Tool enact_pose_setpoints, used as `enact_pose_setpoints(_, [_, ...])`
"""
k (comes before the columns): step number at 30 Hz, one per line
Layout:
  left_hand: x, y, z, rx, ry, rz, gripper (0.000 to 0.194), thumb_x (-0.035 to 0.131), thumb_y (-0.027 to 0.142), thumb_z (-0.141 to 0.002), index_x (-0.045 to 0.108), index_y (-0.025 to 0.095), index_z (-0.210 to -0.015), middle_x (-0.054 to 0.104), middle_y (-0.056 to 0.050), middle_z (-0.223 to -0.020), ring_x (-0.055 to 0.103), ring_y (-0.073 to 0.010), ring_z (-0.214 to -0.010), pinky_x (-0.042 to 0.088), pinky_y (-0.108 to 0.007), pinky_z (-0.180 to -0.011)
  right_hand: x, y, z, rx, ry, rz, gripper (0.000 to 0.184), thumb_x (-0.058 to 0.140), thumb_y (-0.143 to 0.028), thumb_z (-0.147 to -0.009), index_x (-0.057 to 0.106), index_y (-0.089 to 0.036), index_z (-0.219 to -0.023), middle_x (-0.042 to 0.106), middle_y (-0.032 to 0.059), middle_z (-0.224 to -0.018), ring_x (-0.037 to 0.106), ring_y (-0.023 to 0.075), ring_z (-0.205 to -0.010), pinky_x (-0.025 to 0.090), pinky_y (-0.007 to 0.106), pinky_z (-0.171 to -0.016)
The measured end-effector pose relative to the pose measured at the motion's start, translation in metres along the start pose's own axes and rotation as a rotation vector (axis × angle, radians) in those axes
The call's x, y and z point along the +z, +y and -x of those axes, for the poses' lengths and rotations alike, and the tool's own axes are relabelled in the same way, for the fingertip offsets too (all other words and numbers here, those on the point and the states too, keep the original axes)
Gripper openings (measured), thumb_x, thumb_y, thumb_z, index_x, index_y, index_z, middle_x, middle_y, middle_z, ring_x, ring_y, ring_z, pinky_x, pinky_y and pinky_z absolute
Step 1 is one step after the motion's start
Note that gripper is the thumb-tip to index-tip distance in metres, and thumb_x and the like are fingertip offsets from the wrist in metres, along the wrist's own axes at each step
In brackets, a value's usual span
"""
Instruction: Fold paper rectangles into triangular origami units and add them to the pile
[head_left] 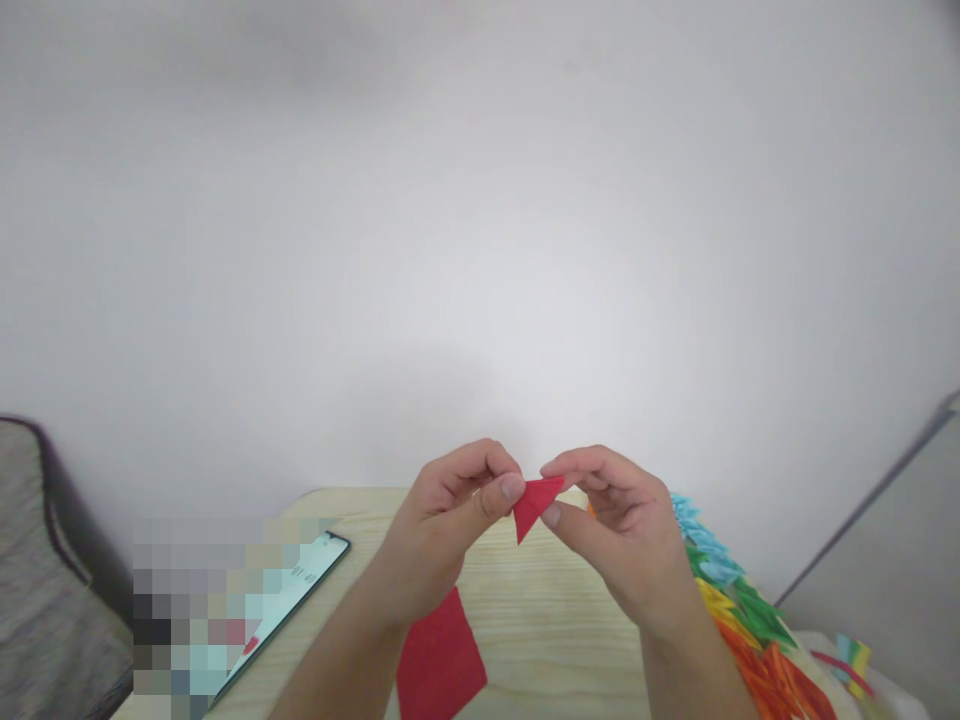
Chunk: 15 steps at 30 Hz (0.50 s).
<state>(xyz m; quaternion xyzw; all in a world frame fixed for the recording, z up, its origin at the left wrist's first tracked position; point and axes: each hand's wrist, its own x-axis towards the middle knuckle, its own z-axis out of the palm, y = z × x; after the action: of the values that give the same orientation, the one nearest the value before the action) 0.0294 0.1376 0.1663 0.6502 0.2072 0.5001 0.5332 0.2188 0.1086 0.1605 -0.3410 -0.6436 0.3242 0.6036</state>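
Observation:
A small folded piece of red paper (536, 505), shaped like a triangle with one point hanging down, is held up over the table. My left hand (457, 520) pinches its left corner between thumb and bent fingers. On the other side, my right hand (619, 530) has the right part between thumb and index finger, the thumb at the lower edge and the fingertip near the top edge. Beneath my left forearm lies a flat red paper sheet (442, 660), partly covered by the arm.
The light wooden table (555, 640) meets a white wall (480, 250). A phone (292, 600) with a lit screen stands at the left, partly pixelated. Along the right edge sit folded papers in blue, green, yellow and orange (780, 675). Grey fabric (45, 580) is at far left.

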Motion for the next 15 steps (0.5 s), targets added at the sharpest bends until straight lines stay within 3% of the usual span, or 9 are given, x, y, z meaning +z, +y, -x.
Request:
enact_pose_setpoints(4, [0.0019, -0.0038, 0.0005, 0.028, 0.075, -0.142, 0.027, 0.067, 0.039, -0.099, 0.065, 0.018, -0.081, 0.056, 0.000, -0.075, 0.048, -0.0140, -0.074, 0.038, -0.029, -0.073, -0.0003, 0.0041, -0.0009, -0.022, 0.042, 0.046, 0.020, 0.077, -0.019, -0.088, 0.075, -0.027, -0.106, 0.075, 0.0018, -0.089, 0.068, 0.0204, -0.085, 0.052, 0.037, -0.083])
enact_pose_setpoints(9, [0.0050, -0.0078, -0.0005, 0.025, 0.076, -0.160, 0.026, 0.067, 0.039, -0.099, 0.065, 0.019, -0.082, 0.056, 0.000, -0.077, 0.049, -0.0142, -0.076, 0.039, -0.030, -0.076, 0.0011, 0.0020, -0.0011, -0.005, 0.061, 0.079, 0.026, 0.077, -0.023, -0.090, 0.071, -0.030, -0.114, 0.073, 0.0007, -0.091, 0.067, 0.0197, -0.085, 0.051, 0.037, -0.083])
enact_pose_setpoints(15, [0.0074, -0.0074, -0.0006, 0.051, 0.106, -0.160, 0.024, 0.067, 0.039, -0.099, 0.067, 0.020, -0.085, 0.056, 0.001, -0.077, 0.048, -0.0135, -0.075, 0.039, -0.029, -0.075, 0.0032, -0.0009, -0.0005, -0.009, 0.100, 0.177, 0.012, 0.077, -0.029, -0.090, 0.075, -0.029, -0.102, 0.075, 0.0009, -0.093, 0.068, 0.0210, -0.090, 0.052, 0.037, -0.083])
